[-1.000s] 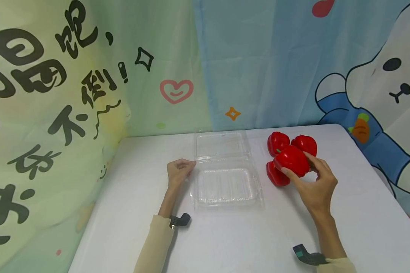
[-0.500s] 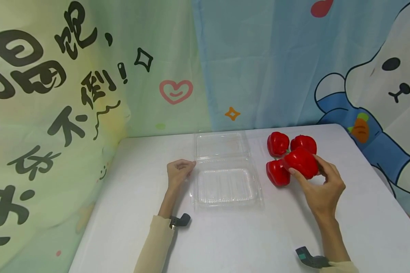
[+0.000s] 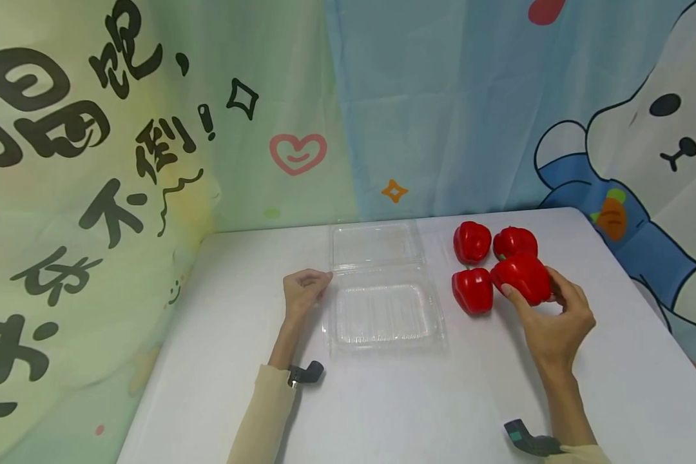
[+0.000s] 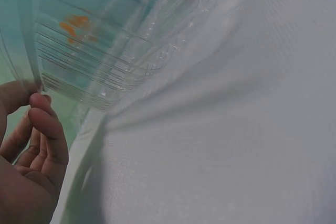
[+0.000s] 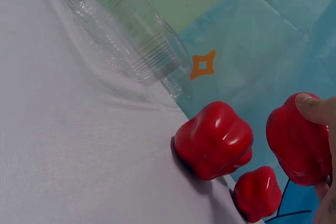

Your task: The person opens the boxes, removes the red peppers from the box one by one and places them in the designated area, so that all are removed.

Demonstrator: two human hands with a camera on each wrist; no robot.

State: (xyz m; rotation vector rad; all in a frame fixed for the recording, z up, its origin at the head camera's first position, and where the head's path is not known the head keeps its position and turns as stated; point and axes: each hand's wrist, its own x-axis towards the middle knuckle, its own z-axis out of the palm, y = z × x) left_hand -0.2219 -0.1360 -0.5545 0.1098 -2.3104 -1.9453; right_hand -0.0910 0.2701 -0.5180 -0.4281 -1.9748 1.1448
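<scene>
Thumb on one side and fingers on the other, my right hand (image 3: 559,325) grips a red bell pepper (image 3: 522,278); the right wrist view shows this bell pepper (image 5: 296,142) raised beside two others. Three more red bell peppers stand close by: one at the back left (image 3: 472,242), one at the back right (image 3: 515,242), one at the front left (image 3: 472,291). My left hand (image 3: 304,295) pinches the left edge of a clear plastic clamshell container (image 3: 385,316), which lies opened out with its lid toward the back. In the left wrist view, fingertips (image 4: 39,98) meet at the container's rim.
The white table (image 3: 394,406) ends at a printed cloth backdrop (image 3: 406,109) along its far side. Dark wrist cameras sit on the left wrist (image 3: 306,374) and right wrist (image 3: 530,441).
My right hand has carried its bell pepper to the right and slightly toward me, uncovering the front-left pepper. The left hand and the container have stayed in place.
</scene>
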